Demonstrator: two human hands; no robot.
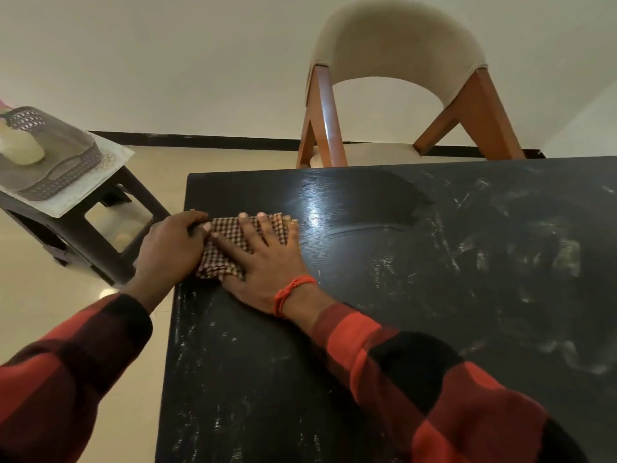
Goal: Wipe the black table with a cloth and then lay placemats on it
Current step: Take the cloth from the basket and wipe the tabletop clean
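Most of the black wooden counter (367,329) is smeared; right hand (263,259) presses the checked cloth (230,248) flat, left hand (170,245) pinches it; placemats unlaid.

Red-and-black checked long sleeves (417,372) on both arms, knotted red thread band (289,293) round right wrist

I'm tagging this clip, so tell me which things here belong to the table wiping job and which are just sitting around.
Part of the job:
- black table, still smeared
- checked cloth
- right hand pressing flat on the cloth
- left hand gripping its edge

Just lying about:
- chair
- stool
- grey basket on the stool
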